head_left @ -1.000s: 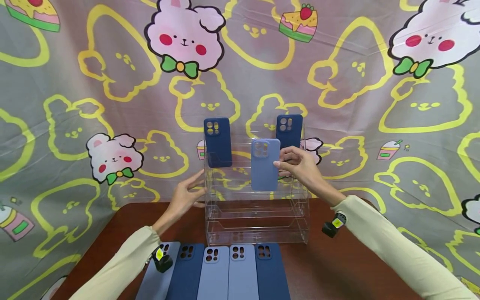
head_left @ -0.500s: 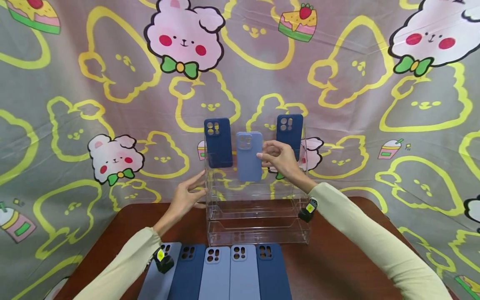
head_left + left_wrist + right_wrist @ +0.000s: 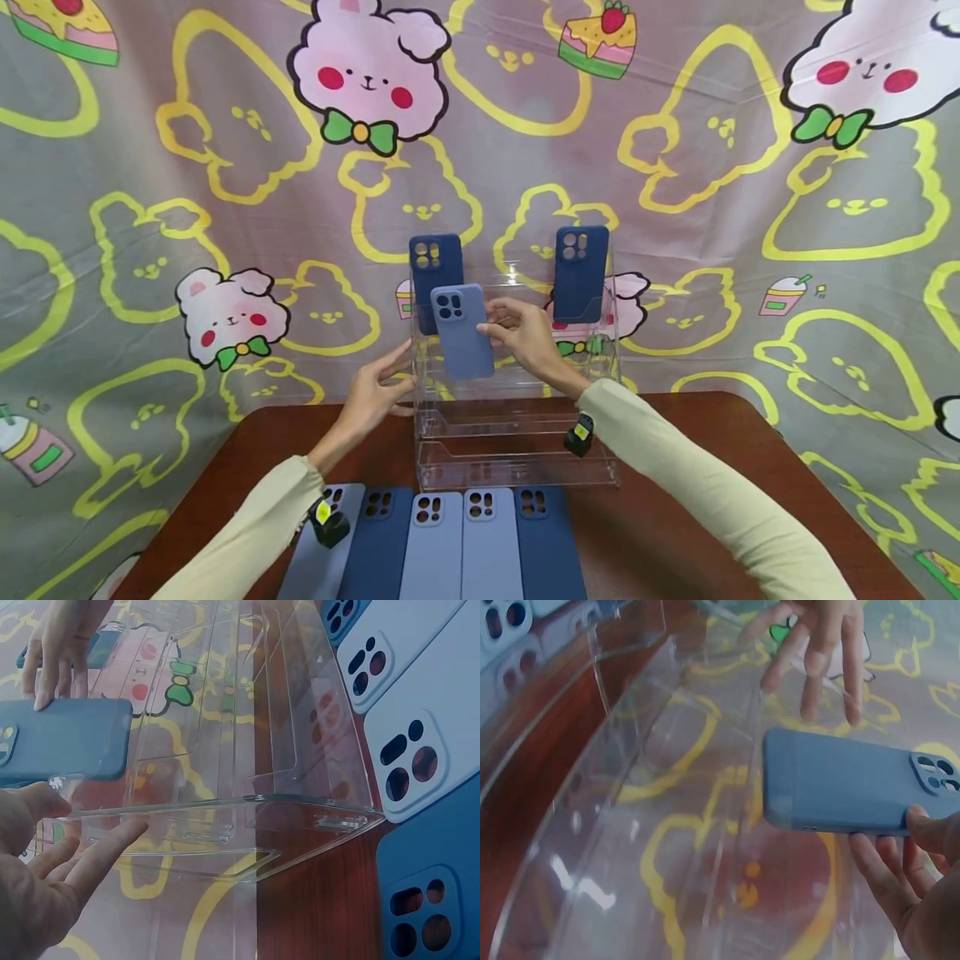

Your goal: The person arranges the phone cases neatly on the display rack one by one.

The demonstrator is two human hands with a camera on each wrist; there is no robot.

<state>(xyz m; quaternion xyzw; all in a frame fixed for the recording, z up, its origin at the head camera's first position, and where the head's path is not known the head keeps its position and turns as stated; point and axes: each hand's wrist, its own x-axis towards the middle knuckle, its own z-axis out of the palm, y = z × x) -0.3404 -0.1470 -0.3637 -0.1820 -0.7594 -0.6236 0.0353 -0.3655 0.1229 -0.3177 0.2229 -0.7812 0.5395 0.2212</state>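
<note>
My right hand pinches a light blue phone case by its right edge, thumb in front. The case leans slightly left and overlaps a dark blue phone case standing at the left of the clear stepped display stand's top tier. Another dark blue phone case stands at the right of that tier. With fingers spread and mostly straight, my left hand rests at the stand's left side. In the left wrist view its fingers lie along the clear side panel.
In front of the stand lies a row of several phone cases, light blue and dark blue, on the brown table. Behind hangs a cartoon-patterned cloth.
My right hand has carried the light blue case leftward, from beside the right dark blue case to in front of the left one, and it now tilts. My left hand stays put.
</note>
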